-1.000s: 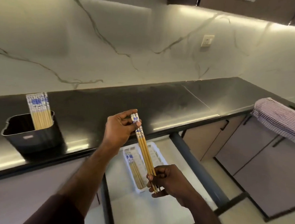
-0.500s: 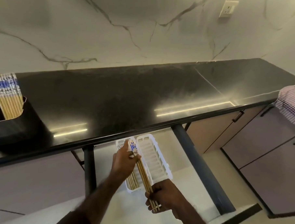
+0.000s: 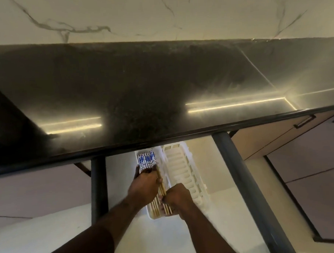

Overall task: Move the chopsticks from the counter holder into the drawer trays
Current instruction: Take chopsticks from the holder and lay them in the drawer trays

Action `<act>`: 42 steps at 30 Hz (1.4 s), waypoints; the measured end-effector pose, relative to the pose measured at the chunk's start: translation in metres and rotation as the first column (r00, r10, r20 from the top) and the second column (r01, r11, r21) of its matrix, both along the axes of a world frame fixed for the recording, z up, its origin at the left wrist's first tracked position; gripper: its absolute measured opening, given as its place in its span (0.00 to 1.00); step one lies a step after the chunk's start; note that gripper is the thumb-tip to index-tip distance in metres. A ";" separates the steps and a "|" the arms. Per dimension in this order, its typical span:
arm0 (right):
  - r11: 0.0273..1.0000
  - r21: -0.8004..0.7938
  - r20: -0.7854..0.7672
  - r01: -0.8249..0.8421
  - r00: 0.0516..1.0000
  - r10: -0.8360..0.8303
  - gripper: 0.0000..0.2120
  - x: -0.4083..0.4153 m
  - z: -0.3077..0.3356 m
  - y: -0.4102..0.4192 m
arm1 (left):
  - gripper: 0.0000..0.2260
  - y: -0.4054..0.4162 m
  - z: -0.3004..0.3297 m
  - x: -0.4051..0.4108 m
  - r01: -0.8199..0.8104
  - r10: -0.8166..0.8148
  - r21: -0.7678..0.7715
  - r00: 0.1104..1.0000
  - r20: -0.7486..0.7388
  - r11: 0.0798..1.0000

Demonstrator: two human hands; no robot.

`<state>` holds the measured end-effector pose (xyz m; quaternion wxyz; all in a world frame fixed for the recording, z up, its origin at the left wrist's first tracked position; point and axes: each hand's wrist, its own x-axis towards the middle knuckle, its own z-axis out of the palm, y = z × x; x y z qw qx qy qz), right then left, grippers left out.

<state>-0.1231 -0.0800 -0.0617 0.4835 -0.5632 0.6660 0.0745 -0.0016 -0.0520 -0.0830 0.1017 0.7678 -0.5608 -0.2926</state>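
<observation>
Two white slotted trays lie side by side in the open drawer [image 3: 207, 155] below the black counter. The left tray [image 3: 151, 216] holds several wooden chopsticks [image 3: 145, 160] with blue-and-white patterned tops. The right tray [image 3: 180, 170] has nothing in it. My left hand [image 3: 144, 184] presses down on the chopsticks in the left tray and grips a few. My right hand [image 3: 175, 197] pinches the thin ends of the same chopsticks near the tray's front end. The black holder [image 3: 3, 118] on the counter shows only partly at the far left, its contents out of view.
The black counter [image 3: 151, 92] overhangs the back of the drawer. Dark drawer rails [image 3: 241, 182] run along both sides. Beige cabinet fronts with dark handles [image 3: 304, 121] stand at the right. A marbled wall rises behind the counter.
Both hands have come down with the held chopsticks from above the counter edge into the left tray. The view has tilted downward, so the holder has slid almost out at the left.
</observation>
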 end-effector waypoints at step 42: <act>0.765 -0.337 -0.359 -0.548 0.826 0.434 0.12 0.012 -0.017 0.039 | 0.26 -0.013 -0.020 -0.001 0.393 -0.484 0.284 0.738 0.471 0.875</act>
